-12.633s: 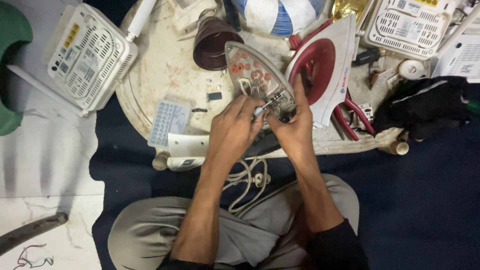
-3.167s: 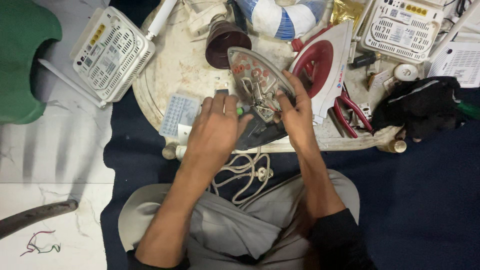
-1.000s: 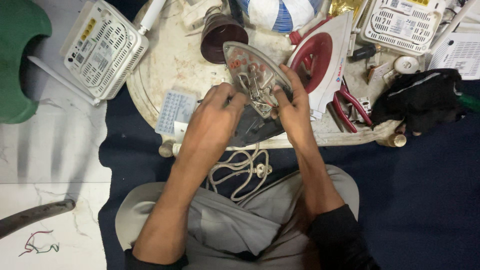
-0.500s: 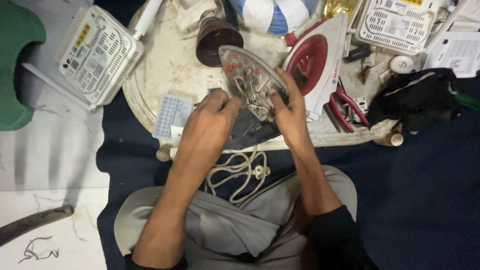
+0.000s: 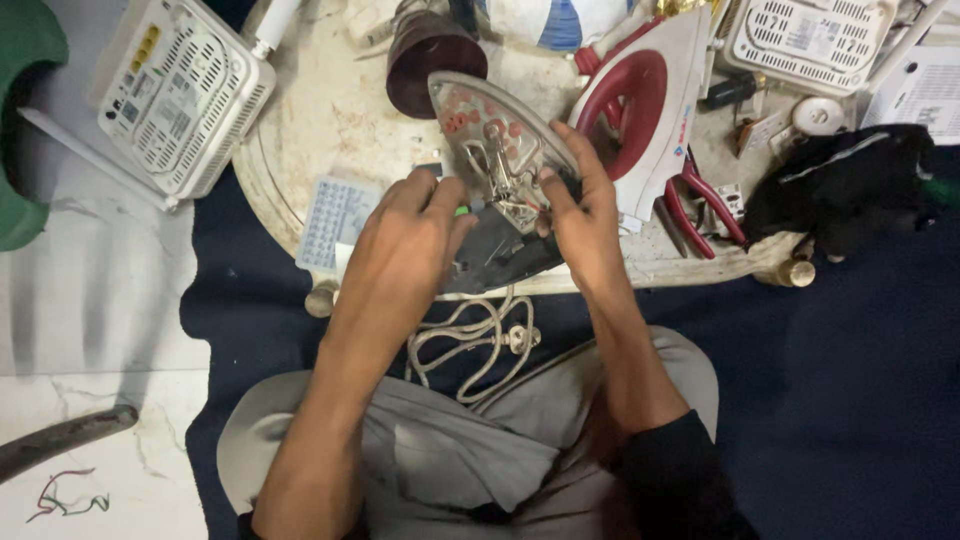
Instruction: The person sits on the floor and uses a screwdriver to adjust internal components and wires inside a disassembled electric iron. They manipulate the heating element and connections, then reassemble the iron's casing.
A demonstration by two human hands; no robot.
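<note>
Sitting over a low round table (image 5: 330, 110), the person works on an opened clothes iron (image 5: 497, 165) tilted up near its front edge, its inner metal plate and wiring facing the head camera. The right hand (image 5: 585, 215) clasps the iron's right side, thumb pressed by the wiring, fingers wrapped behind the body. The left hand (image 5: 405, 250) is curled closed at the iron's left edge; a small green-tipped tool (image 5: 462, 211) peeks out from its fingers, though how it is held I cannot tell. Just right of the iron lies a red-and-white iron housing (image 5: 650, 110), with red-handled pliers (image 5: 700, 200) beside it. A white cord with plug (image 5: 480, 335) hangs coiled over the lap. A white vented box (image 5: 185, 95) sits at the table's left.
</note>
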